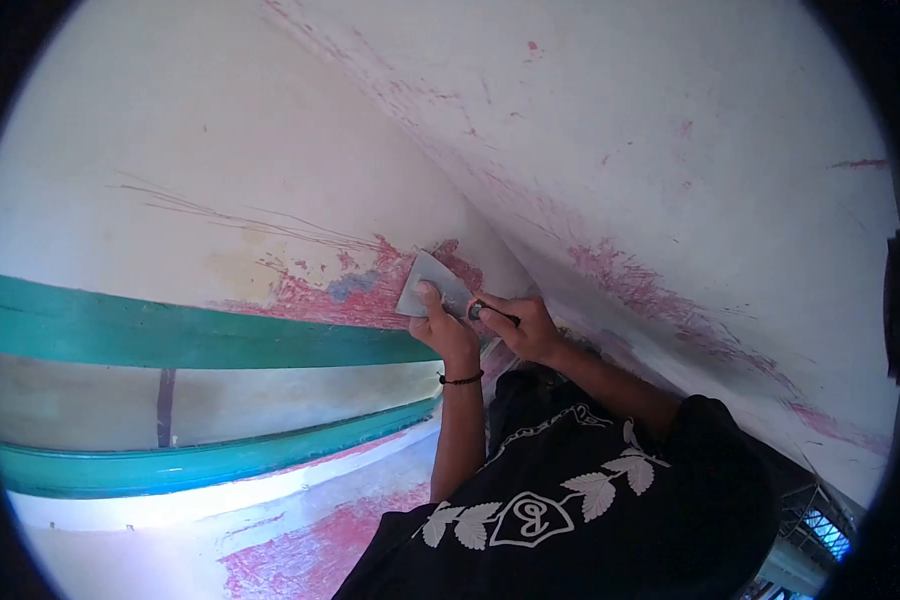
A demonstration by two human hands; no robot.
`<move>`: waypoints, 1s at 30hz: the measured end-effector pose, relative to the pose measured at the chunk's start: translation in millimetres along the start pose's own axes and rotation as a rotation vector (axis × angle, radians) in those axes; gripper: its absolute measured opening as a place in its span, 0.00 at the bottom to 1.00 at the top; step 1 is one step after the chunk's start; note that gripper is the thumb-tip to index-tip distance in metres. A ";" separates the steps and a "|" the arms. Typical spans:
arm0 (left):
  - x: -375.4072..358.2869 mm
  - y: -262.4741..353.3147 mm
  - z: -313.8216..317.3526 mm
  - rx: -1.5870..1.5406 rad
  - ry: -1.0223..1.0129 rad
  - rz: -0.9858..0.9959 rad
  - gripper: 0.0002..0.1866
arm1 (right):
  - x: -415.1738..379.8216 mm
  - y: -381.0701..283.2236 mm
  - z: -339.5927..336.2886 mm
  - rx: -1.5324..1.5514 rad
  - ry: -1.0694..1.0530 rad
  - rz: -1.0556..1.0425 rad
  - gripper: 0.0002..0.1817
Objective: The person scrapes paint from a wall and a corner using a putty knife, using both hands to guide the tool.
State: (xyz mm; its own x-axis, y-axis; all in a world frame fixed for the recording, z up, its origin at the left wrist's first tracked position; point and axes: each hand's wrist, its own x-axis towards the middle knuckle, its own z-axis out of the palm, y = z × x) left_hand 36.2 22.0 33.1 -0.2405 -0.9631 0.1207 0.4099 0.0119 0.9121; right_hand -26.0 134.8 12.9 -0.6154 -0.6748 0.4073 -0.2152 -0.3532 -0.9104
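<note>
My left hand (445, 325) is closed on a pale, flat plate-like tool (432, 275), with the thumb on its face. The plate lies over a red, scraped patch (370, 290) of the wall. Just to its right, my right hand (522, 325) grips the dark handle of a small tool (498, 312). That tool's working end is close to the plate's right side; whether they touch is unclear. A dark bracelet (462, 379) circles my left wrist.
Green bands (170, 333) run across the wall (220, 120) at left. A sloping white surface (670, 120) with red marks fills the right side and meets the wall in a corner behind my hands. Metal framework shows at lower right.
</note>
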 end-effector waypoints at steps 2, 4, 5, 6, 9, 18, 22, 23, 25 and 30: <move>-2.2 -0.1 -1.2 0.008 0.003 0.021 0.14 | -2.6 3.0 0.7 -0.035 -0.007 -0.003 0.19; -3.3 0.9 -5.0 0.016 -0.014 0.011 0.14 | -5.5 5.4 3.6 -0.070 0.007 -0.019 0.19; -3.4 1.0 -4.8 0.016 -0.026 0.006 0.15 | -5.6 5.3 3.3 -0.091 0.017 -0.029 0.19; -3.5 1.3 -4.2 0.019 -0.025 0.008 0.14 | -5.4 2.3 3.0 -0.081 0.013 -0.015 0.19; -0.3 4.8 -1.5 0.026 -0.012 0.034 0.14 | -5.1 -5.3 6.2 -0.064 -0.002 0.029 0.18; 0.1 3.9 -6.3 0.114 0.019 0.112 0.14 | -15.5 11.1 11.2 0.086 -0.006 0.131 0.21; -0.7 -8.1 -11.4 0.100 0.026 0.101 0.14 | -24.4 22.5 13.0 -0.071 0.015 -0.110 0.22; 0.0 -11.3 -13.9 0.092 0.024 0.097 0.14 | -27.7 30.6 13.5 -0.107 0.011 -0.137 0.22; 6.1 -10.2 -16.4 0.165 0.006 0.133 0.13 | -14.7 20.5 16.0 -0.111 0.037 -0.203 0.22; 21.9 25.6 3.5 0.126 -0.035 0.168 0.13 | 8.8 4.2 20.3 -0.125 0.024 -0.132 0.21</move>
State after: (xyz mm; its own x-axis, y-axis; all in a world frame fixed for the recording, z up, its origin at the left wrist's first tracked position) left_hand 38.4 2.2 60.5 -0.2095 -0.9348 0.2868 0.3340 0.2072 0.9195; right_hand -16.9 114.2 14.2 -0.5931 -0.6118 0.5234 -0.3873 -0.3531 -0.8516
